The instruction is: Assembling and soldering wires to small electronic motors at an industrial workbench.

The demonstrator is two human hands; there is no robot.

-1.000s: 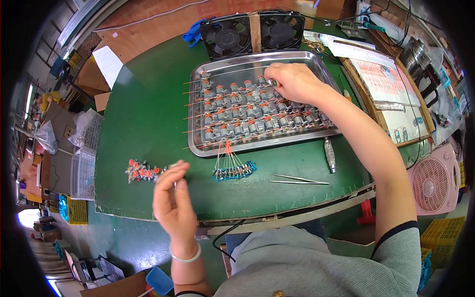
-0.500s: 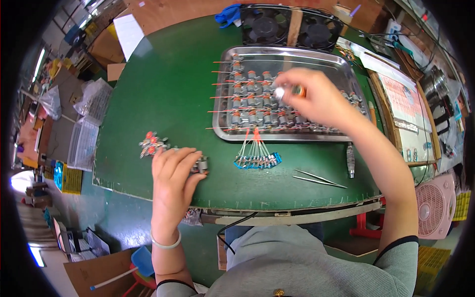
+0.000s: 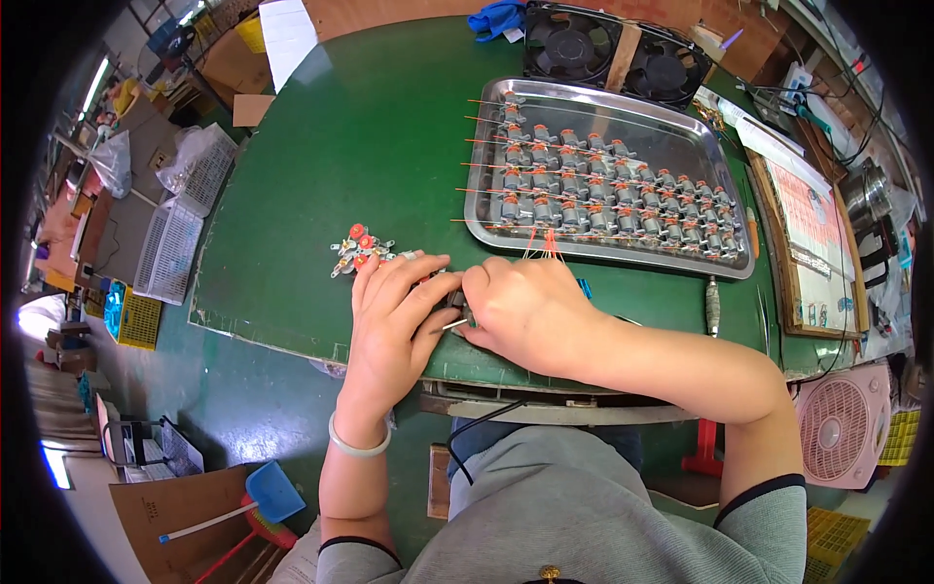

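Observation:
My left hand (image 3: 389, 321) is closed at the table's near side, thumb and fingers pinching a small grey metal component, mostly hidden. My right hand (image 3: 530, 316) meets it there with curled fingers; what it grips is covered. A short thin pale rod (image 3: 454, 324) shows between the two thumbs. Beyond my left fingertips lies a loose pile of small components with red tops and metal tabs (image 3: 357, 245). The steel tray (image 3: 671, 97) at the back right carries rows of similar grey components (image 3: 569, 185) with orange-red tops. Behind my right hand, a bundle of thin leads (image 3: 550, 243) is largely hidden.
Two black fans (image 3: 572, 44) stand behind the tray, beside a blue cloth (image 3: 496, 18). A knurled-handled tool (image 3: 713, 310) lies at the tray's near right corner. A framed board with papers (image 3: 808, 234) is farther right. Below it stands a pink fan (image 3: 837, 428).
My right hand has come down from over the tray to meet my left hand. The view has shifted, and the bundle of leads is now mostly covered.

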